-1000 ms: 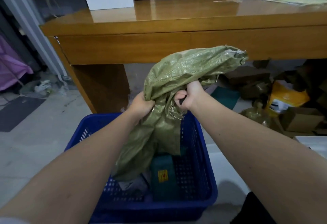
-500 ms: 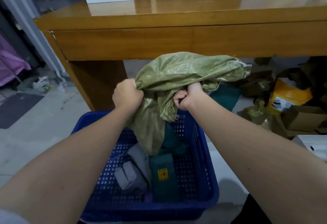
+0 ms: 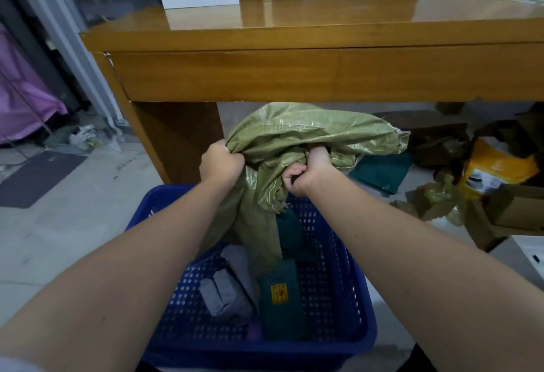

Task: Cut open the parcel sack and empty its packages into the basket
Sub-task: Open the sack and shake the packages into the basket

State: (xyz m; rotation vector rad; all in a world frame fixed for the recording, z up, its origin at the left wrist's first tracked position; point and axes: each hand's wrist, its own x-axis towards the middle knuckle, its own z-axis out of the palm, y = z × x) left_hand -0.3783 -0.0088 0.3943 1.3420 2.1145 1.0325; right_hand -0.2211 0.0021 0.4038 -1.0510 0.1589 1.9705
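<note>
Both hands fisted on the green sack (image 3: 300,148), held bunched above the blue basket (image 3: 338,298) — left hand (image 3: 220,162) grips its left edge, right hand (image 3: 306,171) the middle, w/ something dark in the fist too. Grey pkg (image 3: 226,292) & teal pkg (image 3: 281,298) lie in basket

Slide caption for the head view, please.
Both hands, left and right, grip an upended green woven sack over a blue perforated plastic basket holding packages.

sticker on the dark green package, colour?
Yellow with red print; sticker shows best in head view.
</note>
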